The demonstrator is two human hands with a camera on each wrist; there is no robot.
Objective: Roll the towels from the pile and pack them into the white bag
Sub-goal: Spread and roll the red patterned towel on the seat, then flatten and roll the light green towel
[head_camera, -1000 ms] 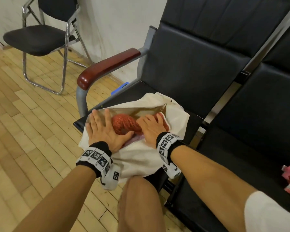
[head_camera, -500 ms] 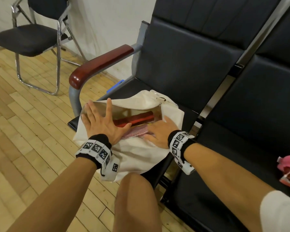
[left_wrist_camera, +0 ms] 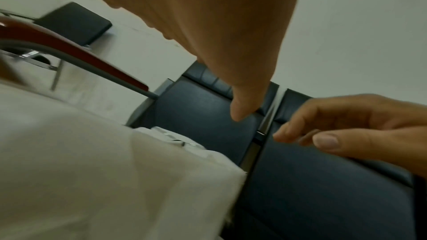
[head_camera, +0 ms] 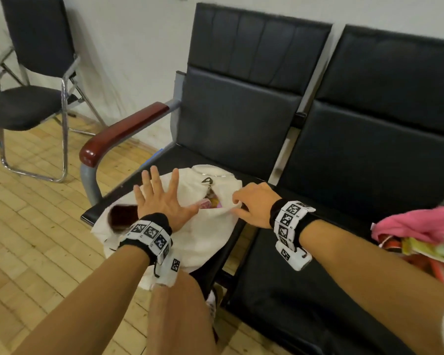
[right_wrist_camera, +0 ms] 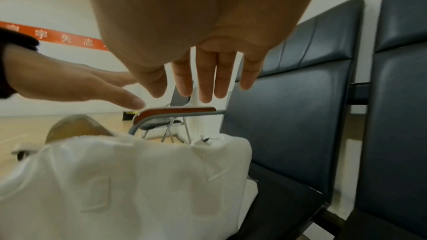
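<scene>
At nine o'clock in the head view a black folding chair [head_camera: 28, 103] stands on the wooden floor [head_camera: 36, 239], apart from the work. Nearer the middle, the red-brown armrest [head_camera: 123, 131] marks the left end of the row of black seats [head_camera: 215, 160].

The white bag [head_camera: 203, 242] lies on the front of that first seat, slumped and partly hanging over its edge towards seven o'clock, probably so its mouth faces the person. The left hand [head_camera: 162, 203] is spread flat above the bag's left half, fingers straight and splayed, gripping nothing; whether the palm touches the cloth I cannot tell. It looks placed to press the contents down and steady the bag. A dark red shape shows at the bag's left corner, and a bit of pink and yellow towel [head_camera: 210, 202] peeps from the opening below the zip pull [head_camera: 207, 181], so some towels are judged already packed.

The right hand [head_camera: 254, 203] sits at the bag's right edge, its fingers relaxed in the right wrist view; the head view suggests a light touch on the rim, nothing firmly held.

At three o'clock the remaining pile of towels [head_camera: 420, 234], pink on top, waits on the next seat, within the right arm's reach.
</scene>
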